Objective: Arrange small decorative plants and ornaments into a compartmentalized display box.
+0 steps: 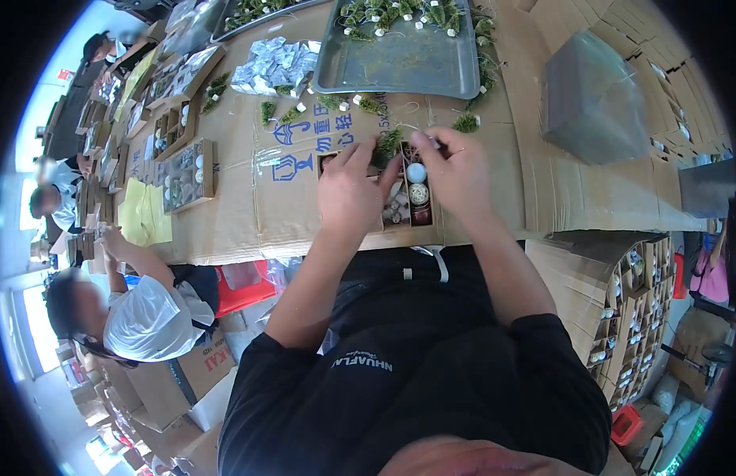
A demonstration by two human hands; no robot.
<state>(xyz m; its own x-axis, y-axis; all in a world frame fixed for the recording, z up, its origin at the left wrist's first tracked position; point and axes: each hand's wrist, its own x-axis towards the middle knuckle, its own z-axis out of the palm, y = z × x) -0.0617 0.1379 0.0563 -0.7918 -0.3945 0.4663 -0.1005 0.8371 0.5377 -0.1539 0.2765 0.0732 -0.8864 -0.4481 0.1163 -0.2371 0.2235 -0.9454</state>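
Both my hands work over a small divided cardboard box at the table's near edge. My left hand is closed at its far left corner, thumb and forefinger around a small green artificial sprig. My right hand bends over the far right corner, its thumb and fingertips pinched together; what they hold is too small to make out. Between the hands, the box's compartments show a pale blue ball, a cream woven ball and small whitish pieces. My left hand covers the box's left part.
Beyond the box stands a metal tray with green sprigs, several more lying around it. A pile of silvery packets is left of it. A clear plastic bin stands right. Filled boxes line the left, where co-workers sit.
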